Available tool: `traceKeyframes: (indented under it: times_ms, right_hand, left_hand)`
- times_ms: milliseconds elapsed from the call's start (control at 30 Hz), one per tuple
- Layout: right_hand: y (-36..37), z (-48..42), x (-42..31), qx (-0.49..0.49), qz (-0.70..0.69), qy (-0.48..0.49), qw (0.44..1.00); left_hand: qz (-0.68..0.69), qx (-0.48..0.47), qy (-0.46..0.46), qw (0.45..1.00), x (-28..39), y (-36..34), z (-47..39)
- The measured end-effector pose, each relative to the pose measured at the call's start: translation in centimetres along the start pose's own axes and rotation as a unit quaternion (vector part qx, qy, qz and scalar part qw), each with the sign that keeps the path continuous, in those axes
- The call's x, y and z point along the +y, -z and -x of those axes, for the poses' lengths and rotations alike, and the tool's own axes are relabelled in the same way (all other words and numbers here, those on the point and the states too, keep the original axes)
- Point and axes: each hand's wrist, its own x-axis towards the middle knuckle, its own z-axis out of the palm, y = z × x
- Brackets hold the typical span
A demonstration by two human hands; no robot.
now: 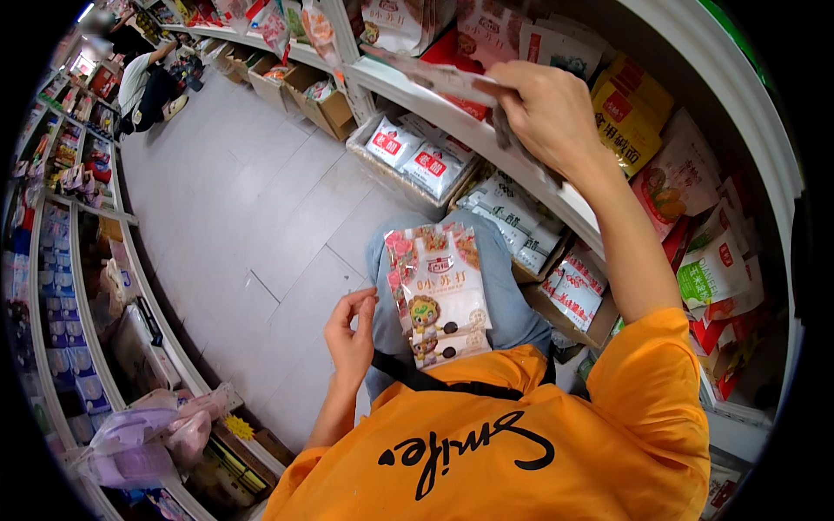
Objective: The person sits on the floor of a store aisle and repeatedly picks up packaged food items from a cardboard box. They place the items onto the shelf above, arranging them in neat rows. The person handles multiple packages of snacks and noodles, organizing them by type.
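My right hand (554, 111) is raised over the front edge of the white shelf (482, 133), gripping a flat plastic packet (436, 75) seen nearly edge-on and slightly blurred. On my lap lie a few overlapping food packets (443, 280), pink and white with a cartoon figure, resting on my jeans. Just left of them hangs my left hand (352, 332), its fingers loosely curled and nothing visible in it. On the shelf near my right hand stand pink-and-white packets (488, 32) and yellow packets (629, 117).
Below the shelf, a box of white-and-red pouches (410, 159) and cartons of white-and-green pouches (515, 215) sit on the floor. Across the tiled aisle (260, 215) runs another stocked shelf (71, 312), with purple plastic bags (137, 436) at its near end. Farther back a person (143, 88) crouches.
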Motion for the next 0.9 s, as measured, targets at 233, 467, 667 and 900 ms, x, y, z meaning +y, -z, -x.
traceKeyframes:
  times_ms: [233, 467, 667, 900]
  right_hand:
    - [0.8, 6.5, -2.5, -0.355, -0.406, -0.197, 0.819]
    - [-10.8, 17.2, -0.7, -0.370, -0.465, -0.401, 0.697]
    - [-8.1, 17.7, -0.2, -0.139, -0.518, -0.510, 0.672]
    - [-6.2, 23.9, -10.3, -0.193, -0.295, 0.006, 0.936]
  left_hand:
    - [0.180, -0.033, 0.051, 0.982, 3.1, -1.2, -1.0]
    - [0.223, -0.211, 0.212, 0.928, 2.0, -4.4, -1.1]
    - [0.181, -0.147, 0.147, 0.961, 1.3, -5.7, 0.4]
    - [0.011, -0.040, 0.007, 0.999, -0.9, -7.0, 0.6]
